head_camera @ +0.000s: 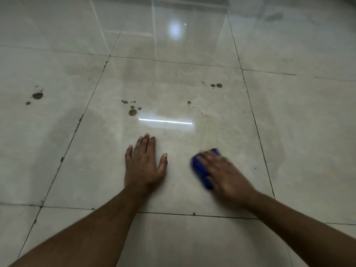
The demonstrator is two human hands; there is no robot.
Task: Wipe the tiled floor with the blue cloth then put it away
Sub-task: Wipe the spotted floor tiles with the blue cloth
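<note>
The blue cloth point(200, 171) lies bunched on the glossy beige tiled floor point(192, 89), pressed down under my right hand point(224, 173), which is blurred by motion. Only the cloth's left and upper edges show past my fingers. My left hand point(143, 163) rests flat on the same tile, fingers spread, a little left of the cloth and holding nothing. Dark brown spots point(132, 112) dot the tile beyond my left hand, with more spots point(216, 85) farther right.
A larger dark stain point(37, 95) marks the tile to the left. Dark grout lines point(256, 120) cross the floor. A lamp's bright reflection point(165, 121) streaks the tile ahead of my hands. A faint smudge point(274, 17) sits far right.
</note>
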